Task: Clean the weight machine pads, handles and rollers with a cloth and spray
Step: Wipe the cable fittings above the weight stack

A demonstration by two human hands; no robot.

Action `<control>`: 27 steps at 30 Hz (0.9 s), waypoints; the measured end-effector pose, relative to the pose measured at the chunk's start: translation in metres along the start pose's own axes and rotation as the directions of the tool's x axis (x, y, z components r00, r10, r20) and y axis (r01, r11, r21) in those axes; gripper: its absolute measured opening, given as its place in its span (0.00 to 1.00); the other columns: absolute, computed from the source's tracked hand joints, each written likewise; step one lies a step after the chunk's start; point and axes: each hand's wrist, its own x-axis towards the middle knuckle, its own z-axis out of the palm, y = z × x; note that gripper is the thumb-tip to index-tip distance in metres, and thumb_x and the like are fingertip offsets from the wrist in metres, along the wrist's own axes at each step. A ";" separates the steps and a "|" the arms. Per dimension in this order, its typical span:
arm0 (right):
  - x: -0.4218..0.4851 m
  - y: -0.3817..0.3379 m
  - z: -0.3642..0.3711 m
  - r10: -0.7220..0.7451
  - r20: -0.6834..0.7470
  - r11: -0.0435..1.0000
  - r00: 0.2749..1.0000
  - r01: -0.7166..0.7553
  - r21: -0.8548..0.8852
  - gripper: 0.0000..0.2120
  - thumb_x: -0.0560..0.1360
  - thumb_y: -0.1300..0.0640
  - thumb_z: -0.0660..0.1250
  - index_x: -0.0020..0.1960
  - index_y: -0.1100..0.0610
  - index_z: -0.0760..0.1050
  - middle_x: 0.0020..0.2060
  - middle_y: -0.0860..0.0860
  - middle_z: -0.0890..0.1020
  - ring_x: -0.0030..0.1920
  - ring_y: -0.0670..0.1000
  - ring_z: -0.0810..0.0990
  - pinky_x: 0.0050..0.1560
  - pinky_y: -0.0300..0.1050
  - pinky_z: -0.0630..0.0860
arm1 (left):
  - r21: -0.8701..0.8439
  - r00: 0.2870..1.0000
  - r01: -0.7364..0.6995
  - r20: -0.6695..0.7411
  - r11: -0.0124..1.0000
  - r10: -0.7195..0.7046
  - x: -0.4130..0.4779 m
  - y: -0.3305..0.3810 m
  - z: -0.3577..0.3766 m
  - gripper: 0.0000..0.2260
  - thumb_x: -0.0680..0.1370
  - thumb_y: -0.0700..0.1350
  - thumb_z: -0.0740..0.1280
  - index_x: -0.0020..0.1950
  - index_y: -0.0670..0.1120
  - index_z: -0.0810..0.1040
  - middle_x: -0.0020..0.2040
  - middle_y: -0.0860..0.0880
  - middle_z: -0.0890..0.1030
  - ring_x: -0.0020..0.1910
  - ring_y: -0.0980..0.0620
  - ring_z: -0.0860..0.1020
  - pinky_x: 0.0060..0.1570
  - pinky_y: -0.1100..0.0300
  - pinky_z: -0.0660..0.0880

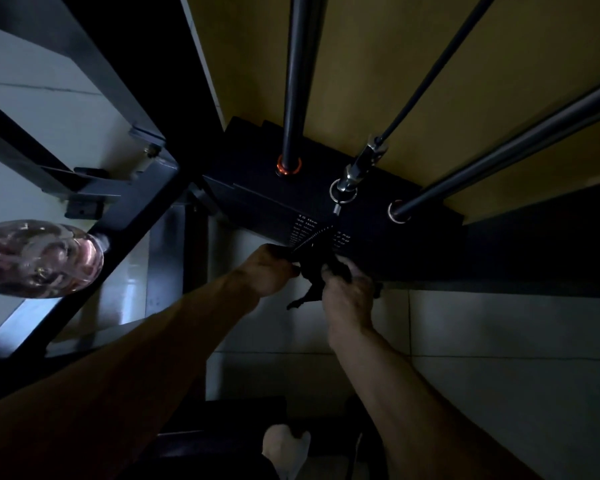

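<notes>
Cloth [312, 277] — dark, bunched before weight stack [257, 199] face, gripped in right hand [347, 296], pinched at edge by left hand [267, 271]. White label column [307, 223] beside coiled cord [314, 239]: "15 lbs", "30 lbs" — lower rows unreadable.

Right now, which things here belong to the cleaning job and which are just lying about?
Job: dark cloth, right hand gripping it, left hand beside it, weight stack, clear bottle (likely the spray).
Just there: guide rods, cable, floor tiles.
</notes>
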 end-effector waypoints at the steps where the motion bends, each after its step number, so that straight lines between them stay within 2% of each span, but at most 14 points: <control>1: 0.000 0.001 -0.002 -0.045 0.029 0.998 0.999 0.046 -0.046 0.15 0.81 0.66 0.66 0.55 0.46 0.78 0.53 0.44 0.79 0.52 0.42 0.78 0.55 0.33 0.75 | -0.012 1.000 0.002 -0.006 1.000 -0.002 0.002 -0.002 0.000 0.06 0.82 0.35 0.66 0.52 0.45 0.81 0.46 0.49 0.80 0.43 0.56 0.76 0.36 0.71 0.72; 3: 0.001 -0.001 0.004 -0.052 0.044 0.992 0.998 0.057 -0.115 0.16 0.82 0.67 0.64 0.61 0.49 0.78 0.56 0.46 0.77 0.58 0.46 0.77 0.60 0.38 0.73 | -0.029 1.000 0.001 -0.011 1.000 -0.002 0.005 -0.005 -0.002 0.10 0.82 0.37 0.65 0.42 0.45 0.79 0.40 0.50 0.79 0.39 0.56 0.76 0.36 0.68 0.71; 5: 0.009 -0.002 0.012 -0.027 0.094 0.990 0.995 0.040 -0.138 0.19 0.81 0.70 0.61 0.69 0.58 0.76 0.61 0.50 0.76 0.61 0.49 0.75 0.62 0.37 0.70 | -0.045 1.000 -0.001 -0.027 0.999 0.000 0.006 -0.005 -0.004 0.15 0.83 0.37 0.65 0.36 0.45 0.77 0.33 0.52 0.78 0.31 0.60 0.76 0.35 0.67 0.71; 7: 0.010 -0.006 0.018 -0.002 0.135 0.982 0.991 0.028 -0.188 0.22 0.81 0.72 0.58 0.74 0.62 0.71 0.68 0.54 0.74 0.67 0.53 0.74 0.63 0.34 0.66 | -0.090 0.997 0.008 -0.072 0.996 -0.014 0.007 -0.002 -0.002 0.11 0.82 0.34 0.65 0.40 0.37 0.80 0.33 0.50 0.78 0.33 0.54 0.76 0.36 0.66 0.72; 8: 0.009 -0.006 0.019 0.001 0.134 0.979 0.991 0.027 -0.200 0.23 0.81 0.72 0.58 0.75 0.62 0.71 0.68 0.54 0.74 0.69 0.53 0.73 0.63 0.33 0.66 | -0.086 0.994 0.012 -0.108 0.996 -0.021 0.007 0.000 -0.001 0.08 0.82 0.33 0.64 0.48 0.33 0.82 0.37 0.47 0.79 0.35 0.52 0.75 0.34 0.68 0.72; 11: 0.005 -0.002 0.009 -0.059 0.100 0.977 0.993 0.078 -0.198 0.20 0.82 0.70 0.61 0.71 0.58 0.76 0.65 0.51 0.78 0.58 0.44 0.77 0.56 0.27 0.70 | -0.105 0.978 -0.018 -0.210 0.994 -0.005 0.009 0.004 0.002 0.12 0.83 0.32 0.63 0.65 0.31 0.77 0.49 0.41 0.81 0.36 0.58 0.71 0.28 0.73 0.70; 12: 0.003 0.000 0.004 -0.072 0.100 0.977 0.992 0.090 -0.193 0.18 0.82 0.69 0.62 0.69 0.56 0.77 0.61 0.48 0.78 0.53 0.40 0.77 0.49 0.22 0.71 | -0.108 0.979 -0.019 -0.203 0.994 -0.004 0.010 0.004 0.002 0.12 0.82 0.34 0.65 0.65 0.32 0.77 0.46 0.43 0.80 0.35 0.58 0.71 0.26 0.74 0.70; 14: 0.002 0.002 -0.004 -0.085 0.102 0.974 0.991 0.104 -0.203 0.18 0.82 0.69 0.62 0.67 0.54 0.78 0.57 0.43 0.77 0.52 0.38 0.76 0.41 0.21 0.72 | -0.071 0.984 0.035 -0.171 0.997 -0.046 0.008 0.005 0.008 0.06 0.81 0.39 0.70 0.55 0.38 0.81 0.42 0.47 0.80 0.36 0.54 0.75 0.25 0.74 0.69; 16: 0.005 0.000 -0.003 -0.090 0.105 0.963 0.990 0.113 -0.246 0.20 0.81 0.70 0.61 0.68 0.54 0.77 0.63 0.46 0.78 0.59 0.44 0.77 0.48 0.24 0.73 | -0.039 0.986 0.038 -0.164 0.999 -0.044 0.009 0.000 0.016 0.04 0.81 0.39 0.70 0.47 0.42 0.81 0.41 0.48 0.80 0.40 0.50 0.79 0.31 0.73 0.70; 18: 0.007 -0.005 0.005 -0.067 0.137 0.949 0.988 0.106 -0.298 0.23 0.81 0.70 0.60 0.72 0.56 0.74 0.71 0.52 0.74 0.68 0.51 0.76 0.60 0.33 0.71 | -0.031 0.970 0.043 -0.239 0.999 -0.049 0.008 -0.005 0.019 0.04 0.81 0.40 0.70 0.50 0.40 0.83 0.44 0.47 0.80 0.41 0.52 0.79 0.34 0.69 0.72; 20: 0.006 -0.011 0.011 -0.040 0.168 0.938 0.985 0.095 -0.333 0.24 0.81 0.69 0.59 0.75 0.57 0.72 0.74 0.55 0.72 0.72 0.53 0.73 0.63 0.35 0.67 | -0.051 0.950 0.054 -0.305 0.997 -0.067 0.004 -0.007 0.016 0.08 0.80 0.43 0.71 0.56 0.39 0.82 0.49 0.46 0.80 0.42 0.53 0.77 0.37 0.66 0.72; 23: 0.006 -0.011 0.011 -0.047 0.177 0.925 0.983 0.110 -0.365 0.25 0.81 0.69 0.59 0.76 0.57 0.70 0.76 0.54 0.69 0.74 0.53 0.70 0.64 0.34 0.64 | -0.069 0.948 0.052 -0.311 0.996 -0.071 0.004 -0.006 0.015 0.08 0.80 0.44 0.71 0.55 0.40 0.81 0.46 0.47 0.80 0.38 0.57 0.75 0.33 0.73 0.71; 25: 0.003 -0.006 0.006 -0.047 0.162 0.937 0.986 0.100 -0.335 0.25 0.81 0.71 0.59 0.74 0.54 0.73 0.74 0.50 0.71 0.74 0.50 0.70 0.68 0.35 0.64 | -0.097 0.951 0.064 -0.295 0.993 -0.091 0.002 0.001 0.017 0.08 0.80 0.42 0.71 0.55 0.38 0.82 0.45 0.47 0.79 0.38 0.55 0.75 0.30 0.72 0.71; 27: -0.002 -0.003 -0.002 -0.066 0.158 0.943 0.985 0.114 -0.313 0.23 0.81 0.70 0.61 0.71 0.52 0.75 0.68 0.45 0.74 0.68 0.43 0.71 0.67 0.34 0.65 | -0.125 0.957 0.077 -0.270 0.989 -0.108 0.004 0.003 0.019 0.10 0.81 0.41 0.71 0.59 0.36 0.82 0.51 0.45 0.81 0.47 0.51 0.78 0.40 0.64 0.74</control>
